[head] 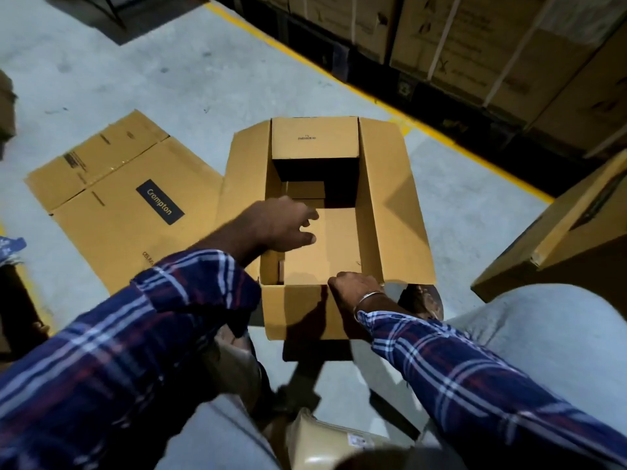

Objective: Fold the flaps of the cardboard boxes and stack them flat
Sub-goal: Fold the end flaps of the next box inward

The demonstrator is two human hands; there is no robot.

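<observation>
An open brown cardboard box (390, 205) stands on the floor in front of me, its four top flaps spread outward. My left hand (285, 225) reaches over the left wall into the box, fingers loosely curled above the inner bottom flap, holding nothing. My right hand (353, 286) grips the top edge of the near wall, fingers curled over it. A flattened cardboard box (118, 205) with a dark Crompton label lies flat on the floor to the left, touching the open box's left flap.
Stacked strapped cartons (492, 45) line the far side behind a yellow floor line (305, 62). Another carton (559, 239) stands at the right. My knees (543, 327) sit close to the box, and a beige object (332, 442) lies between them.
</observation>
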